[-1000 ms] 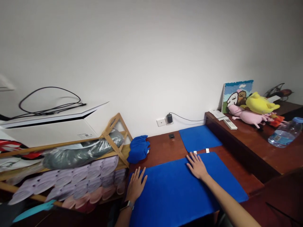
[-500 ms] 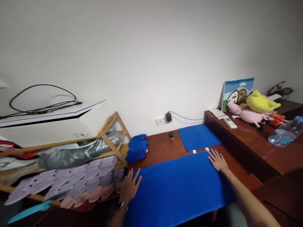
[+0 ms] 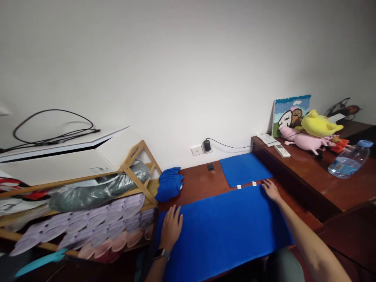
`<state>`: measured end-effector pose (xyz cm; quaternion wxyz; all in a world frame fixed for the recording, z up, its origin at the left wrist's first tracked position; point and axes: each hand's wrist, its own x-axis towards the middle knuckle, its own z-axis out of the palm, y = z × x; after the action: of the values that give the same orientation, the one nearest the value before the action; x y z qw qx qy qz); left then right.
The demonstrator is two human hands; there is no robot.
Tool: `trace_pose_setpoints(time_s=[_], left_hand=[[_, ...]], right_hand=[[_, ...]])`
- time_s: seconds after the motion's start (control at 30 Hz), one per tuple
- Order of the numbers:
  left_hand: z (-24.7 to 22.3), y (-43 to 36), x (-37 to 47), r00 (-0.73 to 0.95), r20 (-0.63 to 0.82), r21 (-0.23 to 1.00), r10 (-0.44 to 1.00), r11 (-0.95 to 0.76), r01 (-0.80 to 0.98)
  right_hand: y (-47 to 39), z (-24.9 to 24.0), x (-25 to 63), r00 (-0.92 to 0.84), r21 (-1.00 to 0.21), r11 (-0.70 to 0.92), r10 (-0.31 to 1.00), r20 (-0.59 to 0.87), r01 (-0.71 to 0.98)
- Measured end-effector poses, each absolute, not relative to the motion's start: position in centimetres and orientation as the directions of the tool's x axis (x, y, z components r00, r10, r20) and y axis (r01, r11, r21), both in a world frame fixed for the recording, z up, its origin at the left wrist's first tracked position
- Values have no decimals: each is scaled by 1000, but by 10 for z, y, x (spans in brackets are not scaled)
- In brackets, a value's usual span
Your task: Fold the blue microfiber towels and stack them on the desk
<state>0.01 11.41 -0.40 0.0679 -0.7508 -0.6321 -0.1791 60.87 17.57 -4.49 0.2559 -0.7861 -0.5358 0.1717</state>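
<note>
Fingers of your left hand (image 3: pixel 171 228) are slightly spread, resting palm down on the left part of a large, flat, rectangular blue cloth (image 3: pixel 226 229); those of your right hand (image 3: pixel 272 191) reach its far right corner, a little parted, though you cannot tell from this view whether they pinch the edge. That cloth lies in front of you across a glossy reddish-brown wooden table (image 3: pixel 199 178).

From the left, a looped thin black cable (image 3: pixel 54 135) lies on a white cardboard box (image 3: pixel 66 167), which sits on a light wooden rack (image 3: pixel 136 172). Below the box you have a dark grey-green bundle in clear plastic (image 3: pixel 96 194), then rows of pale purple slippers (image 3: pixel 108 213) and pink slippers (image 3: pixel 119 241). A crumpled bright blue cloth (image 3: pixel 169 184) sits beside the rack, beyond your left hand.

Farther right, a smaller flat blue cloth (image 3: pixel 244 170) lies just beyond the large one, with two small white tags (image 3: pixel 239 187) at its near edge. On the raised brown wooden surface (image 3: pixel 313 174) at your right are a white remote control (image 3: pixel 282 151), a pink plush toy (image 3: pixel 305 142), a yellow plush toy (image 3: pixel 319 125) and a clear plastic bottle with a blue cap (image 3: pixel 347 166).
</note>
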Motion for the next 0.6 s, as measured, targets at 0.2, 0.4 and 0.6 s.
trace_pose_setpoints(time_s=[0.2,0.4,0.6], left_hand=[[28,54,231,608,175,248,775,-632,734],[-7,10,431,856,-22,209,517,-835,509],[-23,17,513,831,0,274,557,-799,535]], right_hand=[[187,-54,618,506,-654,-392,862,-17,646],[188,-61,618,519,-748,-341,855,6,569],[187,-63,625,465,-827,-226,884,47,515]])
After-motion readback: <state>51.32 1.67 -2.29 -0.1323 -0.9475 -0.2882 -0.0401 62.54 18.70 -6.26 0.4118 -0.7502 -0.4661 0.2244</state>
